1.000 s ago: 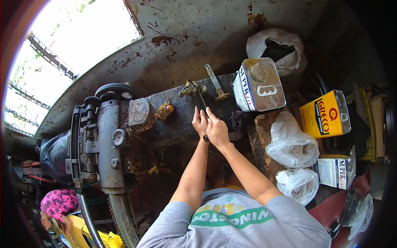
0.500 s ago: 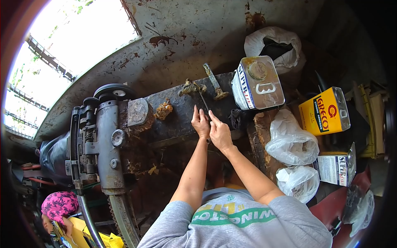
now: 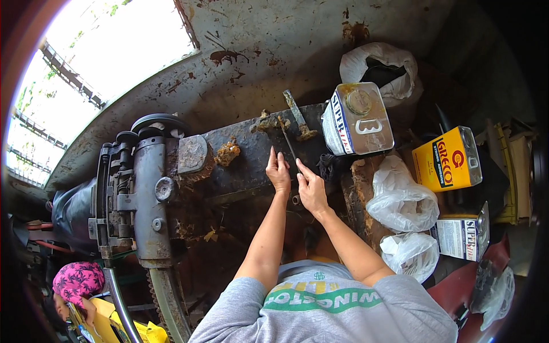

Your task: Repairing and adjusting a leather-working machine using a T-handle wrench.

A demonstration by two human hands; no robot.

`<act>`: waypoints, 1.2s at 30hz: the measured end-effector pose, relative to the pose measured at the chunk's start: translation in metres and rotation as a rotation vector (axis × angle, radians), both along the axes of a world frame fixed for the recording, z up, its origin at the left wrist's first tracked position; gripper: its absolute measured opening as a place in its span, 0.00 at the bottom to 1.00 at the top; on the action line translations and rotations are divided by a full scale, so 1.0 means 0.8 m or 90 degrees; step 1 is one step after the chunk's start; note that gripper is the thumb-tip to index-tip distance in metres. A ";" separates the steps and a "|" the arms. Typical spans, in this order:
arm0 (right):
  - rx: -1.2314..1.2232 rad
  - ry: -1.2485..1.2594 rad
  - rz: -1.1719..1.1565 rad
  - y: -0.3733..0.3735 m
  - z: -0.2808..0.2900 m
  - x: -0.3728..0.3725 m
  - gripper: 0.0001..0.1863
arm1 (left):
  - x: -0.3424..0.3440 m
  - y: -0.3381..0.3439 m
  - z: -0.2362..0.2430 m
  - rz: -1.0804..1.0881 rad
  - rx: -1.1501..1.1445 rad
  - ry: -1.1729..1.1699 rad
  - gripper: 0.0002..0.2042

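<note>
At the dark bench top (image 3: pixel 249 155), the right hand (image 3: pixel 312 191) grasps a thin rod (image 3: pixel 289 142) pointing to 11 o'clock, its far end near a crusted lump (image 3: pixel 263 122). The left hand (image 3: pixel 278 174) is at 10 o'clock from the right, fingers toward 12 o'clock; whether it grips anything cannot be told. From the right hand, a metal bar (image 3: pixel 295 110) is at 12 o'clock, a rectangular can (image 3: pixel 369 108) at 1 o'clock.

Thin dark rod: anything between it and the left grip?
Nothing visible. The left grip is just left of the thin dark rod, with dark bench top showing between them. The right grip holds the rod's near part.
</note>
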State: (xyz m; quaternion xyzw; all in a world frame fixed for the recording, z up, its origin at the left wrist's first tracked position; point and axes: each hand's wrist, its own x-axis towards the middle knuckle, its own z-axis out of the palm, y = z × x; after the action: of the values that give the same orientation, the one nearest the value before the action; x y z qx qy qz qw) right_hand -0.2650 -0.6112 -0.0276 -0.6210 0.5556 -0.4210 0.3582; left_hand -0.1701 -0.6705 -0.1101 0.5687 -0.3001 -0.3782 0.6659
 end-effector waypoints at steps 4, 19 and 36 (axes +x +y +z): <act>0.123 -0.097 0.000 0.003 0.024 0.000 0.22 | 0.004 -0.002 -0.002 0.005 -0.010 -0.003 0.20; 0.228 -0.366 0.013 0.034 0.040 -0.018 0.14 | 0.007 -0.003 -0.009 -0.009 0.013 -0.019 0.20; 0.323 -0.527 0.104 -0.089 0.050 0.004 0.06 | 0.007 0.000 -0.003 -0.038 -0.008 0.082 0.21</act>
State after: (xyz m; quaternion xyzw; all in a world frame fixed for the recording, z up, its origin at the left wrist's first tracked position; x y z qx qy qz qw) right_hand -0.2615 -0.6824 0.0126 -0.3359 0.4011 -0.4546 0.7209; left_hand -0.1648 -0.6708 -0.1127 0.5299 -0.2758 -0.4314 0.6760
